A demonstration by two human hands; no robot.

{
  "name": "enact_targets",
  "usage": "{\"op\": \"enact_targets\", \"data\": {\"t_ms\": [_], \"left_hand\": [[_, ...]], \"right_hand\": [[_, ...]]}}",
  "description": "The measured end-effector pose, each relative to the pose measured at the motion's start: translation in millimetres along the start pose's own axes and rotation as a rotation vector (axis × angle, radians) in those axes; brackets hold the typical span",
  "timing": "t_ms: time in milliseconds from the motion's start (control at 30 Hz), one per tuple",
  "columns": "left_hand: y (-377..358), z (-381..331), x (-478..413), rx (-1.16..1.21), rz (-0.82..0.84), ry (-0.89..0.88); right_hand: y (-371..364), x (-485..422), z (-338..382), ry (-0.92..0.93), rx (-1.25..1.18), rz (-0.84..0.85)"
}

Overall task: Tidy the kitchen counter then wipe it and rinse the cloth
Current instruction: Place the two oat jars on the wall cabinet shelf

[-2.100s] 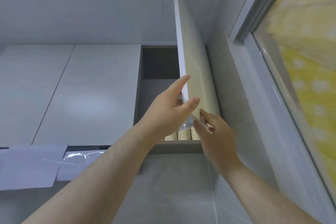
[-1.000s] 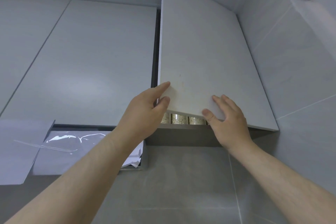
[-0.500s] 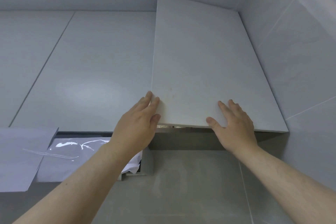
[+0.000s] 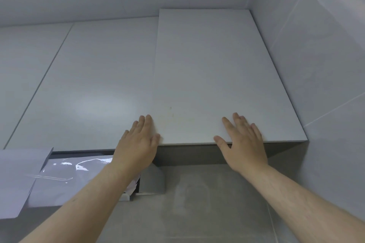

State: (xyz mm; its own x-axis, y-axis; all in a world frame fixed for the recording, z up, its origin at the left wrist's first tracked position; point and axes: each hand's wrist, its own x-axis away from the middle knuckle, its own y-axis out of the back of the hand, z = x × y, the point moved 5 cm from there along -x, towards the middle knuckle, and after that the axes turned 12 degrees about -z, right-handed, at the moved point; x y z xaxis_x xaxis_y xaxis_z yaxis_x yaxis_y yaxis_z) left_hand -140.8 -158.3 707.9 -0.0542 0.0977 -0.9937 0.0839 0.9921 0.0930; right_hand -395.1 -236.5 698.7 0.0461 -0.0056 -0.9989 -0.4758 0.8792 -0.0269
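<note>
While both arms stretch upward, my left hand point(image 4: 138, 144) and right hand point(image 4: 245, 144) lie flat, fingers straight, on the lower edge of the cabinet door point(image 4: 207, 69). Neither grip clasps anything; the door adjoins the tiled wall point(image 4: 325, 65).

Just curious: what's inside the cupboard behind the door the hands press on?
Its contents cannot be seen: the door covers the opening, with the left hand and right hand flat at its lower edge. Only the cupboard's grey underside shows below.
</note>
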Motion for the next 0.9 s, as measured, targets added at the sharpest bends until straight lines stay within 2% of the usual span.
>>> {"op": "enact_targets", "data": {"t_ms": [367,900], "left_hand": [[-12,3,1,-0.141,-0.062,-0.115],[-19,9,-3,-0.193,-0.138,-0.206]], "right_hand": [[-11,4,-7,0.059,0.046,-0.002],[-23,7,-10,0.066,0.081,-0.043]]}}
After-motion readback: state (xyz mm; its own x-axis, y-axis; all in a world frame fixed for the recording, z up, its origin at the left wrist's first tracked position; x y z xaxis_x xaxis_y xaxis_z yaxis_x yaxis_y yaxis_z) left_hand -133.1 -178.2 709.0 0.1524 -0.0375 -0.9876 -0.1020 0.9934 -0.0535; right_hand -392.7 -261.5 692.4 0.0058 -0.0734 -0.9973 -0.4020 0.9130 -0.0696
